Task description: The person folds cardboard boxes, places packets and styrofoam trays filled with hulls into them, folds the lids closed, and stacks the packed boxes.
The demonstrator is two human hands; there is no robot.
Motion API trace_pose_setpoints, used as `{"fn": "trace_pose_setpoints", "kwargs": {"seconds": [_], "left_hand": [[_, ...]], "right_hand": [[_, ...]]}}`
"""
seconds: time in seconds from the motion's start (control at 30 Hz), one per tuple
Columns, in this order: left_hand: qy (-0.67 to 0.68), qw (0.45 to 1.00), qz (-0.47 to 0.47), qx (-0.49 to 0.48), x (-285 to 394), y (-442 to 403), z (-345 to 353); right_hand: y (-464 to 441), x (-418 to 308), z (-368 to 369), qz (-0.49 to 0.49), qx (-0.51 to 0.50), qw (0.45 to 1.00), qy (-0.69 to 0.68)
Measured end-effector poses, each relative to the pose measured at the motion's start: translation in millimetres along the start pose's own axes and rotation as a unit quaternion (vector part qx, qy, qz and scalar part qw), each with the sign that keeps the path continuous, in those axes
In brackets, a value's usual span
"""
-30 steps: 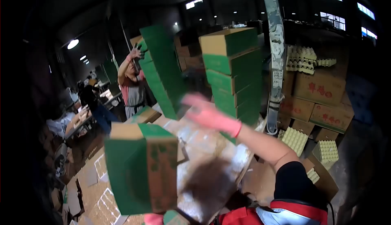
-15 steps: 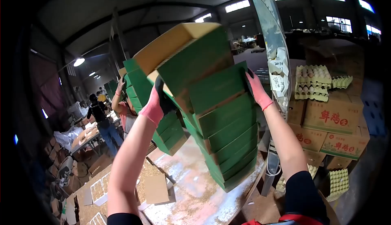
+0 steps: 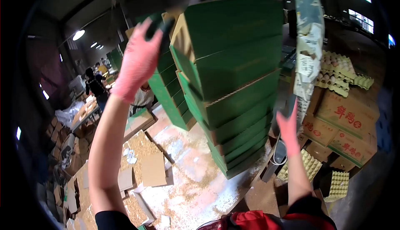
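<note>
A tall stack of green cardboard boxes [image 3: 237,88] stands on the work table, slightly leaning in the view. My left hand [image 3: 139,59], in a pink glove with dark fingertips, is raised beside the stack's upper left edge. Its fingers are spread and hold nothing visible; whether the tips touch the box cannot be made out. Low on the right of the stack, apart from it, is my right hand [image 3: 288,128], gloved in pink, with thumb and fingers apart and nothing in it. A second green stack [image 3: 166,92] stands behind my left hand.
Flat cardboard pieces [image 3: 153,169] and loose straw-like bits lie on the work table [image 3: 196,155]. A paper-wrapped post [image 3: 308,42] rises at right, near printed cartons [image 3: 343,117] topped with egg trays [image 3: 333,73]. A co-worker [image 3: 96,88] stands farther back at left.
The tilted top box now sits level on the stack. Both my hands have come away from its sides: the left moved up and left, the right dropped lower.
</note>
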State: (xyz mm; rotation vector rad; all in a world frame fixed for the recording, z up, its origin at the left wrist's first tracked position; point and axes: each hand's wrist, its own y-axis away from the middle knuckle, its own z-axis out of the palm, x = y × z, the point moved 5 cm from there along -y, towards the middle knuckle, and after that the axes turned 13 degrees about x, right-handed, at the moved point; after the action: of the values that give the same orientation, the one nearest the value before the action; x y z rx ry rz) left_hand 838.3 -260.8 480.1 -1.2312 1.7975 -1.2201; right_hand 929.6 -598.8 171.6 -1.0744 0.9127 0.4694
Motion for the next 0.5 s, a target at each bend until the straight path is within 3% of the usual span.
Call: {"fn": "trace_pose_setpoints", "kwargs": {"seconds": [0.03,0.07,0.1,0.13,0.17,0.23,0.27,0.3,0.37,0.4,0.43,0.47,0.5], "left_hand": [[0.330,0.925,-0.158,0.101,8,-3,-14],[0.397,0.895,-0.174,0.102,21,4,-17],[0.361,0.922,-0.141,0.022,34,16,-7],[0.313,0.943,-0.100,-0.054,46,26,12],[0.265,0.957,-0.064,-0.102,54,31,31],[0.182,0.972,-0.090,-0.120,55,33,49],[0.113,0.986,-0.047,-0.110,47,34,51],[0.041,0.994,-0.005,-0.097,39,34,54],[-0.160,0.964,0.210,-0.034,-4,47,76],[-0.259,0.913,0.316,-0.007,-20,51,88],[-0.208,0.937,0.279,-0.031,-38,45,99],[-0.001,0.995,0.081,-0.061,-38,29,105],[0.222,0.968,-0.113,-0.018,-38,16,110]], "right_hand": [[50,65,-3,0.132,-0.059,0.989,-0.004],[104,128,-7,0.260,-0.112,0.959,0.007],[158,168,-6,0.269,-0.200,0.939,0.075],[220,261,-9,0.303,-0.241,0.911,0.140],[269,327,-4,0.328,-0.199,0.923,0.045],[263,281,28,0.399,-0.138,0.906,-0.022],[252,246,40,0.448,-0.129,0.883,-0.048],[242,236,57,0.437,-0.122,0.890,-0.049],[230,231,77,0.413,-0.113,0.902,-0.050],[233,267,91,0.352,-0.120,0.927,-0.042],[225,265,108,0.411,-0.098,0.901,-0.101],[208,265,134,0.450,-0.091,0.876,-0.149],[191,266,160,0.489,-0.080,0.847,-0.193]]}}
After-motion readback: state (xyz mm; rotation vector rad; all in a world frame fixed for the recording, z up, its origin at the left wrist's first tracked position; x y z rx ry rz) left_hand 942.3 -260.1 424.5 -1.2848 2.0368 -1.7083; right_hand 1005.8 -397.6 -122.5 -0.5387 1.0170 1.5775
